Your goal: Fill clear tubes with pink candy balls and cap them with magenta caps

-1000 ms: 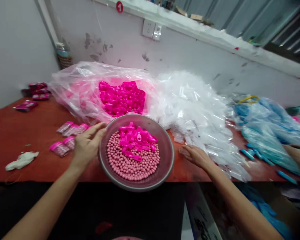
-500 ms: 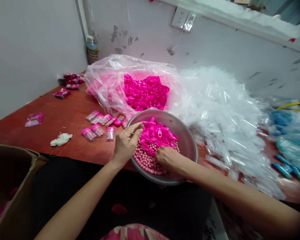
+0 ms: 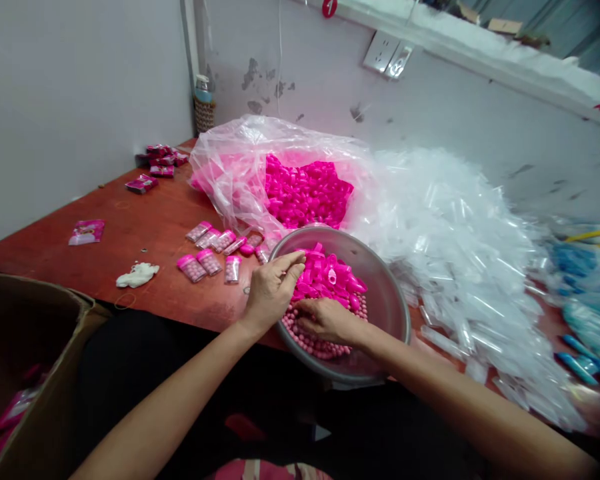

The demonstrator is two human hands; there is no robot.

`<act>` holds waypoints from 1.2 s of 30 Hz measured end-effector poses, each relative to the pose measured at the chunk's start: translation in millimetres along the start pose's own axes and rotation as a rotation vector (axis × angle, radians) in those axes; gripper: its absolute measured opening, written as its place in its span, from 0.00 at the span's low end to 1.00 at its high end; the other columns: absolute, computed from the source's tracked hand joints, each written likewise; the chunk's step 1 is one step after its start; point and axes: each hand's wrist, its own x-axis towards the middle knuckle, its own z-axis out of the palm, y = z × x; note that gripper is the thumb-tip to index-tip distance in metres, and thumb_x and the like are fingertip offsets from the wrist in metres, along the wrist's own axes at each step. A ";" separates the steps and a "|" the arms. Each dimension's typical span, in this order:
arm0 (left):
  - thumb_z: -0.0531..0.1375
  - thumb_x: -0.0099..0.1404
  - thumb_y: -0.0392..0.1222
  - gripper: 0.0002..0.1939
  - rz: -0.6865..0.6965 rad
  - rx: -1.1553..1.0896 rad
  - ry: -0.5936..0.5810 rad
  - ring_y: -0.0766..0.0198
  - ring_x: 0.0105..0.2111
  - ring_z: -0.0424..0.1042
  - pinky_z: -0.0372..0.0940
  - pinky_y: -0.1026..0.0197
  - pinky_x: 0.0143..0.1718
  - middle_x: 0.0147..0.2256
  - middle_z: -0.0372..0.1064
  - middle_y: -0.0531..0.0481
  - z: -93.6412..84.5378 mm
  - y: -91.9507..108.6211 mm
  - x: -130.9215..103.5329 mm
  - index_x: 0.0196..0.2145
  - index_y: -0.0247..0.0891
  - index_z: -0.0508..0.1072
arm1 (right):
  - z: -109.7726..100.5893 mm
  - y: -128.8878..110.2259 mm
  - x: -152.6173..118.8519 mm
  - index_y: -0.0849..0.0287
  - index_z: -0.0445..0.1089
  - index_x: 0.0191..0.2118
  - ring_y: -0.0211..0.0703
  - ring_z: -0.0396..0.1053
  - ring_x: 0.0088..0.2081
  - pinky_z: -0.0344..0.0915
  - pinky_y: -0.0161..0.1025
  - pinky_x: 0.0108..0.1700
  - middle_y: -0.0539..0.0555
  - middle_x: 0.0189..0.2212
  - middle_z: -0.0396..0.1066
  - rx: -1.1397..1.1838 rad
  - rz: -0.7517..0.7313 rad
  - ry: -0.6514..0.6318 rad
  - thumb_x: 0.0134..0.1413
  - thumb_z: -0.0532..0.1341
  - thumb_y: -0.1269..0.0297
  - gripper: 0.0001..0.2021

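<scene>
Head view: one metal bowl (image 3: 393, 300) is set at the near edge of the red tabletop (image 3: 205, 308), and in it are held pink beads (image 3: 325, 349) and a mound of pink plastic pieces (image 3: 333, 275), both too many to be counted. Two hands are seen at the bowl. The left hand (image 3: 274, 293) is poised over its left rim, thumb and fingers drawn narrowly together; whether anything is pinched there cannot be told. The right hand (image 3: 327, 320) is lowered inside among the beads, its fingertips hidden, so its grip cannot be told. Beads appear to be being gathered; a gentle closing of the fingers on a small portion would seem to be called for, with the bowl steadied. Left of the bowl, seven bead-filled vials (image 3: 209, 262) can be clearly counted, at least one more being partly hidden beside its rim. One clear bag (image 3: 235, 143) of pink pieces is placed behind the bowl, and clear tubes (image 3: 445, 220), beyond counting, are heaped to its right.
</scene>
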 end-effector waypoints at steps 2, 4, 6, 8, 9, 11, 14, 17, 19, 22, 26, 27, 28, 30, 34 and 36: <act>0.55 0.62 0.40 0.15 -0.017 -0.006 0.004 0.61 0.41 0.72 0.67 0.61 0.45 0.41 0.74 0.46 -0.6 -1.6 -0.8 0.45 0.36 0.72 | -4.8 -2.7 -1.5 0.59 0.70 0.40 0.37 0.65 0.27 0.55 0.32 0.29 0.53 0.30 0.72 -0.008 -0.006 -0.038 0.51 0.54 0.69 0.11; 0.55 0.62 0.41 0.15 -0.041 -0.037 0.008 0.61 0.41 0.73 0.67 0.60 0.45 0.41 0.74 0.46 -1.5 -4.1 -1.8 0.45 0.36 0.72 | -12.8 -2.6 -3.4 0.58 0.71 0.39 0.38 0.65 0.28 0.55 0.32 0.29 0.52 0.30 0.72 0.012 0.003 -0.097 0.51 0.55 0.69 0.11; 0.55 0.61 0.42 0.15 -0.062 -0.067 0.013 0.60 0.40 0.73 0.67 0.59 0.44 0.41 0.74 0.46 -1.8 -6.3 -2.5 0.45 0.37 0.72 | -19.8 -0.3 -4.5 0.58 0.71 0.38 0.38 0.66 0.28 0.55 0.32 0.29 0.51 0.30 0.72 0.058 -0.010 -0.172 0.49 0.58 0.66 0.10; 0.56 0.61 0.43 0.16 -0.072 -0.077 0.028 0.59 0.40 0.73 0.68 0.59 0.44 0.41 0.74 0.46 -0.9 -7.3 -2.9 0.45 0.36 0.72 | -22.0 2.5 -2.7 0.59 0.71 0.35 0.37 0.65 0.28 0.55 0.32 0.29 0.50 0.28 0.71 0.109 -0.045 -0.215 0.45 0.61 0.66 0.08; 0.56 0.61 0.43 0.15 -0.074 -0.074 0.038 0.59 0.40 0.73 0.68 0.59 0.44 0.41 0.74 0.46 -0.2 -7.3 -3.0 0.45 0.37 0.73 | -20.9 3.6 -0.7 0.60 0.71 0.33 0.37 0.63 0.27 0.54 0.32 0.28 0.49 0.26 0.70 0.139 -0.059 -0.220 0.43 0.62 0.67 0.07; 0.56 0.61 0.43 0.15 -0.077 -0.061 0.047 0.59 0.41 0.73 0.68 0.59 0.44 0.41 0.74 0.45 1.0 -6.7 -3.1 0.44 0.36 0.73 | -15.2 5.5 5.0 0.61 0.70 0.29 0.35 0.61 0.25 0.54 0.32 0.28 0.48 0.23 0.68 0.258 -0.049 -0.201 0.42 0.61 0.71 0.04; 0.56 0.61 0.44 0.15 -0.079 -0.046 0.040 0.59 0.40 0.73 0.68 0.59 0.44 0.41 0.74 0.45 1.7 -5.3 -2.8 0.44 0.36 0.73 | -5.5 8.3 12.0 0.62 0.69 0.30 0.34 0.61 0.25 0.56 0.31 0.29 0.47 0.23 0.66 0.480 0.002 -0.180 0.43 0.59 0.73 0.05; 0.56 0.61 0.43 0.15 -0.098 -0.074 0.019 0.59 0.39 0.73 0.68 0.59 0.43 0.41 0.74 0.46 1.4 -4.3 -1.7 0.44 0.37 0.73 | -3.8 11.9 10.9 0.62 0.68 0.34 0.36 0.64 0.28 0.61 0.32 0.31 0.48 0.27 0.68 0.576 0.013 -0.179 0.49 0.57 0.70 0.05; 0.56 0.60 0.43 0.15 -0.123 -0.109 0.020 0.59 0.39 0.73 0.68 0.59 0.43 0.41 0.74 0.46 0.9 -3.4 -1.1 0.44 0.37 0.73 | -8.3 14.8 5.7 0.61 0.66 0.35 0.37 0.66 0.30 0.64 0.34 0.33 0.49 0.29 0.69 0.709 0.024 -0.182 0.52 0.56 0.67 0.05; 0.56 0.60 0.43 0.17 -0.125 -0.103 0.017 0.58 0.42 0.72 0.67 0.58 0.45 0.44 0.72 0.46 -0.2 0.5 -1.7 0.46 0.38 0.72 | -18.4 18.4 -4.8 0.60 0.65 0.38 0.38 0.68 0.33 0.66 0.36 0.35 0.51 0.31 0.69 1.060 0.051 -0.118 0.52 0.58 0.62 0.09; 0.59 0.58 0.44 0.19 -0.124 -0.003 -0.162 0.57 0.42 0.71 0.68 0.58 0.41 0.46 0.70 0.45 0.8 11.1 -4.1 0.48 0.39 0.71 | -25.4 16.0 -14.5 0.58 0.64 0.39 0.39 0.68 0.37 0.67 0.41 0.41 0.51 0.36 0.68 1.319 0.009 0.148 0.50 0.61 0.60 0.12; 0.59 0.57 0.43 0.18 -0.121 0.007 -0.219 0.57 0.42 0.71 0.67 0.58 0.41 0.45 0.71 0.45 2.2 13.8 -4.2 0.47 0.40 0.72 | -25.8 14.0 -15.8 0.58 0.64 0.39 0.39 0.69 0.38 0.67 0.42 0.43 0.51 0.36 0.68 1.328 -0.008 0.213 0.50 0.61 0.60 0.11; 0.59 0.57 0.42 0.17 -0.117 0.004 -0.269 0.57 0.42 0.71 0.66 0.58 0.43 0.44 0.72 0.45 3.9 16.0 -3.8 0.45 0.40 0.73 | -26.0 11.9 -17.0 0.58 0.64 0.38 0.39 0.69 0.37 0.67 0.43 0.43 0.51 0.36 0.68 1.321 -0.020 0.269 0.50 0.61 0.60 0.11; 0.57 0.59 0.40 0.14 -0.129 -0.055 -0.333 0.57 0.42 0.71 0.64 0.58 0.45 0.41 0.73 0.47 8.1 18.7 -1.7 0.43 0.40 0.74 | -27.6 9.3 -20.2 0.58 0.64 0.37 0.39 0.69 0.36 0.68 0.42 0.42 0.51 0.34 0.68 1.263 -0.027 0.343 0.50 0.61 0.60 0.10; 0.56 0.60 0.41 0.15 -0.285 -0.252 -0.408 0.58 0.38 0.71 0.66 0.60 0.38 0.39 0.73 0.45 15.3 16.2 4.2 0.43 0.36 0.74 | -40.5 15.4 -32.7 0.57 0.62 0.43 0.40 0.68 0.37 0.68 0.39 0.39 0.52 0.37 0.67 0.914 -0.060 0.461 0.52 0.59 0.63 0.13; 0.57 0.59 0.42 0.15 -0.316 -0.285 -0.451 0.58 0.37 0.71 0.65 0.60 0.38 0.38 0.74 0.45 17.8 13.1 6.0 0.42 0.35 0.75 | -51.4 20.8 -39.7 0.56 0.61 0.48 0.39 0.68 0.38 0.67 0.38 0.40 0.54 0.41 0.67 0.688 -0.122 0.466 0.53 0.59 0.65 0.16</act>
